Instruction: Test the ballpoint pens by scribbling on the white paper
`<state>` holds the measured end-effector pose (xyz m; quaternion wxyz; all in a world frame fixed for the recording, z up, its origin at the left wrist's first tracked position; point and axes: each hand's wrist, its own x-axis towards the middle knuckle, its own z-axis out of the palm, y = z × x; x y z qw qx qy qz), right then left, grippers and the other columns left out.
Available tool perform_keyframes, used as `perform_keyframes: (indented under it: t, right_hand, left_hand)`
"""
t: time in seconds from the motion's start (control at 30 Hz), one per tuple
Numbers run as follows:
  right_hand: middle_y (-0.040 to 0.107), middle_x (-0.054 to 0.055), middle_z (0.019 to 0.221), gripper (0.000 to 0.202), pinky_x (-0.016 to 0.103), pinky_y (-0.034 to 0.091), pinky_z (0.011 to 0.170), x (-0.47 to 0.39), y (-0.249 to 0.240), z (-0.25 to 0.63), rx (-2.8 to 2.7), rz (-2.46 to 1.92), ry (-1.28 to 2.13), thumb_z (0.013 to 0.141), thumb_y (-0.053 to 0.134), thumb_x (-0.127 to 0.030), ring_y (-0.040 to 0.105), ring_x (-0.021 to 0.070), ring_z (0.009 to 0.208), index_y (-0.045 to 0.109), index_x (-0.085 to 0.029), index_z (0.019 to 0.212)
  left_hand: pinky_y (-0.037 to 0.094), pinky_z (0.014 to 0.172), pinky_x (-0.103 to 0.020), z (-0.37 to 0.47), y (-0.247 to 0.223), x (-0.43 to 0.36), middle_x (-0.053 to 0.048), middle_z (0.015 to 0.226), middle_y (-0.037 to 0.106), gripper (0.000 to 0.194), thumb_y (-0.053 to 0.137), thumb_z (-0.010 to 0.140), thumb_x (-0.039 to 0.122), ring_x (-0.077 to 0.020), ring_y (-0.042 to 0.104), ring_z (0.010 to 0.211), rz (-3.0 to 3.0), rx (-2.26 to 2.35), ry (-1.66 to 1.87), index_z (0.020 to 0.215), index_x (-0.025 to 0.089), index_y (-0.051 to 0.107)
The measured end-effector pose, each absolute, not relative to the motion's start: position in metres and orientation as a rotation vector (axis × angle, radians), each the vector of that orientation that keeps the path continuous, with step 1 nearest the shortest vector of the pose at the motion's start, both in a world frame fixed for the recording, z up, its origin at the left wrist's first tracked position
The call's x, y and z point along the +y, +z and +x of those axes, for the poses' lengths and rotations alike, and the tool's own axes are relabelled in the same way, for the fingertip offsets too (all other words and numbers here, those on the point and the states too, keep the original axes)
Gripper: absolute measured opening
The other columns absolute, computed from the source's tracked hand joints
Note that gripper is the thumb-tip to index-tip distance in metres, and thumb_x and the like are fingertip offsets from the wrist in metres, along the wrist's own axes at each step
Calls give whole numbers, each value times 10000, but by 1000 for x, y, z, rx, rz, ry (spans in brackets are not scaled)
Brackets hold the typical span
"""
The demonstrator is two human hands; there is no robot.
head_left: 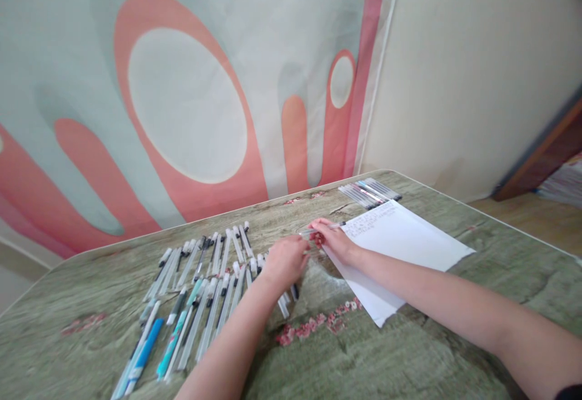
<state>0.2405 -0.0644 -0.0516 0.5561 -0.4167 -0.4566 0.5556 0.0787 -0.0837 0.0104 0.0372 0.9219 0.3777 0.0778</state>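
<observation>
Head view: right hand [334, 241] holds pen [337, 225]; handwriting [370, 221] on paper [416, 239] illegible.

Soft, diffuse light spreading fairly evenly, faint shadow pooling beneath bare right forearm [436, 291]. Plain greyish-cream wall [454, 73] dimming toward top right corner. White rectangular paper sheet [418, 239] showing very bright, its small handwriting [370, 219] blurring. Wide-angle distortion stretching outer parts of green wood-patterned table [364, 354].

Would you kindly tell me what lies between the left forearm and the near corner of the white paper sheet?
The head view shows pink flowers on the wood-grain tabletop between the left forearm and the white paper sheet.
</observation>
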Motion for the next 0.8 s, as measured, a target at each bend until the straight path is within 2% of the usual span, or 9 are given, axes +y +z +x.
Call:
perform_keyframes:
  t: [0.1,0.23,0.6,0.8]
  right_hand:
    - [552,-35,631,254,211,362,461,-65,-52,239,-1068,-999,1241,724,548,-450,459,81,492,536,-209,803]
    - [541,-36,668,262,211,373,466,-66,-50,238,-1056,-986,1209,723,553,-468,471,83,515,510,-221,799]
    - [534,-35,666,257,218,382,474,-68,-49,240,-1138,-1009,1183,742,532,-470,468,87,520,508,-220,794]
    - [535,-30,674,256,211,376,469,-71,-48,240,-1148,-1001,1198,739,546,-455,458,81,515,511,-208,796]
  left_hand:
    - [409,785,-293,68,14,-66,-66,874,616,153,546,736,249,-194,563,866,2780,1294,176,855,185,616]
    - [411,753,-291,68,13,-55,-61,810,614,123,586,704,265,-196,568,814,2779,1228,164,781,177,625]
    - [403,739,-272,66,1,-57,-43,785,613,130,563,727,288,-183,561,801,2784,1212,267,774,185,626]
    - [396,782,-269,59,4,-57,-45,843,626,155,491,758,169,-169,562,842,2737,1225,308,810,193,635]
